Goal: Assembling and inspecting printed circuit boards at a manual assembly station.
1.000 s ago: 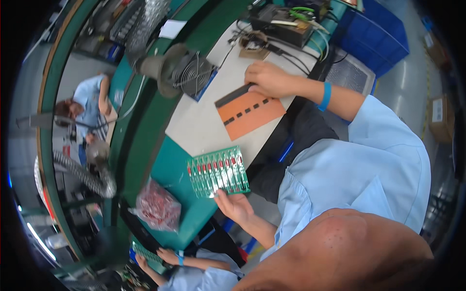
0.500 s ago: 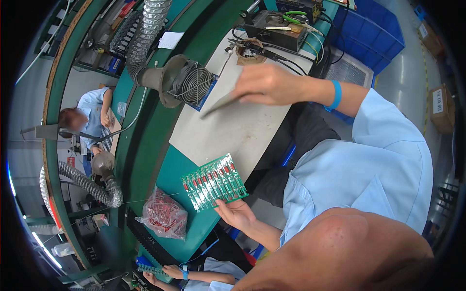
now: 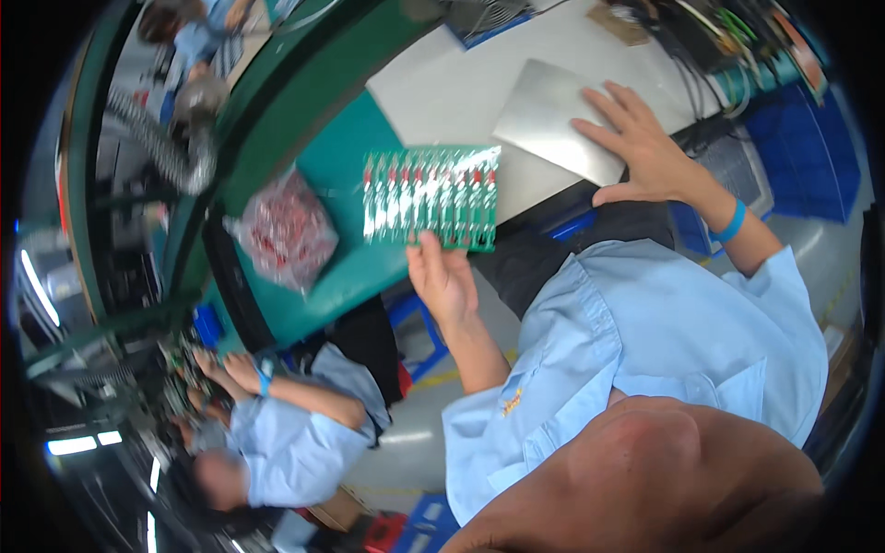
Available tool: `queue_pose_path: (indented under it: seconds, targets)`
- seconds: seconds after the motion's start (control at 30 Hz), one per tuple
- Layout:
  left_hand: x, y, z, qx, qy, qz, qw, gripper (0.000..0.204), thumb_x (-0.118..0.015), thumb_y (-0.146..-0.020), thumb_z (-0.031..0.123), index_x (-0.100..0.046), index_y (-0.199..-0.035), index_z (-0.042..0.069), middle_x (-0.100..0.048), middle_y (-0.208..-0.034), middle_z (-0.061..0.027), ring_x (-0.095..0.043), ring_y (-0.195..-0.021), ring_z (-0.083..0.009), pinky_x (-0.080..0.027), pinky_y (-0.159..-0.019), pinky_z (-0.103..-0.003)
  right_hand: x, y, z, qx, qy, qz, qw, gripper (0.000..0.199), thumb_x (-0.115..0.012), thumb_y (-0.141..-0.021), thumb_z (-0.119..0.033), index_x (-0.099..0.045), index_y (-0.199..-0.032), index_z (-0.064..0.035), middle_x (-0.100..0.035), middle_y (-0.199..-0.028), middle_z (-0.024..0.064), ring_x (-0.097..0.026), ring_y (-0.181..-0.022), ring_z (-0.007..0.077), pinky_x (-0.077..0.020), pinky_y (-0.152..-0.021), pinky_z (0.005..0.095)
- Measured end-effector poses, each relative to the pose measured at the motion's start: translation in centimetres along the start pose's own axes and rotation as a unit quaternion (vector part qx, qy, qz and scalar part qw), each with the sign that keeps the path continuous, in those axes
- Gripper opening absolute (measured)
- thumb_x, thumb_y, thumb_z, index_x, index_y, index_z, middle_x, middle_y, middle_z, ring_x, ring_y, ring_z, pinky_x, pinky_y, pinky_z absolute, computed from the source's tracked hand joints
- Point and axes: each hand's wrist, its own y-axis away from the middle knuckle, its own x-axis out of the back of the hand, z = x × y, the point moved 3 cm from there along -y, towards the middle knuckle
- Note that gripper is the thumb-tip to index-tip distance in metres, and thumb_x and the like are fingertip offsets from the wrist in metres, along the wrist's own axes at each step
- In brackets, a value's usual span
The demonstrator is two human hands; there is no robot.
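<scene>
Far left: a co-worker in a light blue shirt [image 3: 304, 433] sits at the green bench, hands [image 3: 230, 369] on parts there, too dark to tell what. Next over, a clear bag of red parts [image 3: 286, 230] lies on the green bench top [image 3: 341, 166], just left of the board. Centre: the left hand [image 3: 442, 276] grips the green circuit board panel [image 3: 431, 196] by its lower edge, thumb on the near face, fingers behind; the panel is held up off the surface, tilted toward the camera, over the seam where green bench meets white mat [image 3: 442, 92]. Rows of red components run across it. Right of that: a grey metal plate [image 3: 553, 120] lies flat on the white mat. The right hand [image 3: 645, 152] rests on the plate's right end, palm down, fingers spread, not gripping. Blue wristband [image 3: 733, 221] on that wrist. Cables and tools [image 3: 728, 46] sit top right behind the plate.
</scene>
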Motion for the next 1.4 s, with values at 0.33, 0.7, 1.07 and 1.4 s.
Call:
queue_pose_path:
  seconds: [0.33,0.7,1.07,1.4]
  targets:
    - [-1.6,0.5,-0.3,0.05,0.053,0.033,0.997,0.03,-0.045,-0.11,0.017,-0.049,-0.137,0.003,-0.065,-0.121,-0.0122,-0.067,-0.103,-0.0192,-0.056,-0.091,-0.036,1.3,-1.4,0.5,-0.046,-0.167,0.037,0.984,0.076,-0.08,-0.071,-0.037,-0.06,-0.14,-0.0144,-0.044,-0.155,0.0091,-0.034,-0.145,0.0376,-0.0302,-0.118,0.048]
    - [-3.8,1.5,-1.8,0.033,0.06,-0.061,0.996,0.033,-0.044,-0.11,0.016,-0.046,-0.139,0.001,-0.064,-0.126,-0.0158,-0.069,-0.106,-0.0225,-0.058,-0.092,-0.038,2.9,-4.2,-6.7,0.05,-0.162,0.065,0.983,0.075,-0.083,-0.069,-0.036,-0.062,-0.137,-0.0139,-0.046,-0.153,0.007,-0.035,-0.145,0.0338,-0.0309,-0.117,0.046]
    - [-2.4,2.7,-0.4,-0.019,0.098,-0.044,0.994,0.036,-0.049,-0.105,0.007,-0.045,-0.141,0.002,-0.064,-0.126,-0.0158,-0.069,-0.105,-0.0235,-0.058,-0.092,-0.038,2.8,-1.9,-3.7,-0.048,-0.127,0.093,0.986,0.068,-0.082,-0.075,-0.035,-0.062,-0.136,-0.0124,-0.05,-0.149,0.0101,-0.042,-0.14,0.0336,-0.0348,-0.114,0.0441]
    - [-6.5,3.6,-1.6,-0.051,0.055,-0.063,0.995,0.043,-0.055,-0.101,-0.002,-0.045,-0.142,0.005,-0.064,-0.125,-0.0133,-0.066,-0.109,-0.0224,-0.056,-0.096,-0.038,2.3,-0.4,-7.4,-0.167,-0.55,-0.011,0.818,0.044,-0.074,-0.092,-0.017,-0.06,-0.13,0.0004,-0.07,-0.108,0.0088,-0.065,-0.097,0.0186,-0.0517,-0.088,0.0305]
